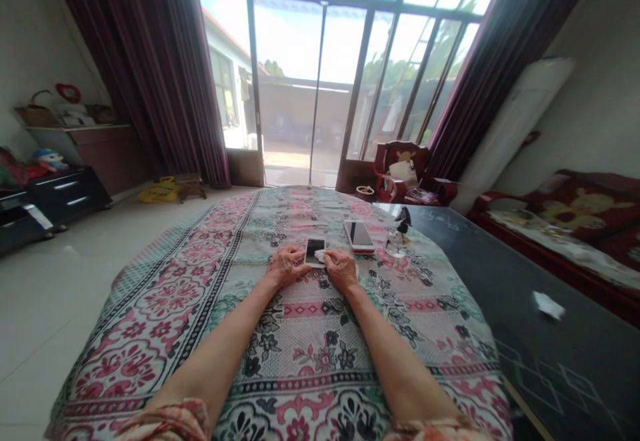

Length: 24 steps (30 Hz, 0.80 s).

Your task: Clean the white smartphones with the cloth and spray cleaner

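A smartphone (313, 248) with a white frame and dark screen lies on the patterned tablecloth (300, 324) in front of me. My left hand (287, 266) grips its left side, with the thumb along the near edge. In my right hand (342, 268) the fingers pinch a crumpled white tissue (319, 254), pressed against the right part of the screen. Beyond my right hand lies a larger white-framed phone (360, 233), with a red edge showing beneath it. To the right of that stands a small dark figurine (403, 220) on a clear base.
A dark table (500, 274) adjoins on the right, with a crumpled white paper (549, 306) on it. Farther right is a red sofa (575, 221). A red wooden armchair (400, 168) stands near the glass doors (310, 108). A black cabinet (65, 198) is at left.
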Motion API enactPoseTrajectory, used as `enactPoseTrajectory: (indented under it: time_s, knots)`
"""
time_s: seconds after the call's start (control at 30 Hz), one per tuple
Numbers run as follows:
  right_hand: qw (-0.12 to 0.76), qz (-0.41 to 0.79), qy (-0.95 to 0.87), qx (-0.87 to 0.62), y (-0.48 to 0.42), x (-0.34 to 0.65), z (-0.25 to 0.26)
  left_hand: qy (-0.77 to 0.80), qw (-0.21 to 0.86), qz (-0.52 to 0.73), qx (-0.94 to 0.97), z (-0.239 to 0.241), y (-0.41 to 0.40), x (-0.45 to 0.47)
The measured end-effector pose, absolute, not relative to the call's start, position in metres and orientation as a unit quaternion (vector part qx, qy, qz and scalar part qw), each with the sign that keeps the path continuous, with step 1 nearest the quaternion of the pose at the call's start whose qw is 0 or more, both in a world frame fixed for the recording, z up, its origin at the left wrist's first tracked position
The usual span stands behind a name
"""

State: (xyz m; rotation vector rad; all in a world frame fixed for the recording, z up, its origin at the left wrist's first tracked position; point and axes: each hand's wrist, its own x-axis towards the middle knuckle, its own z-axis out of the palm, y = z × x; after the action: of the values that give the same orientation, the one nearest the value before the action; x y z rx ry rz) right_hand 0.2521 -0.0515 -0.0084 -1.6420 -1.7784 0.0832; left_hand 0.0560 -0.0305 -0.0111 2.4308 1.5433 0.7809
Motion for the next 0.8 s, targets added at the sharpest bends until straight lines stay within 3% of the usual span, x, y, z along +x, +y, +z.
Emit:
enactPoseTrajectory:
  time_s: [0.37,0.8]
  knots:
    - [0.380,0.047,-0.678,-0.628,-0.053,0.251,-0.011,0.514,0.076,0.273,0.809,-0.018,-0.027,0.056]
    - [0.288,0.048,-0.631,-0.719,-0.032,0.242,0.005,0.514,0.078,0.267,0.811,-0.012,-0.031,0.057]
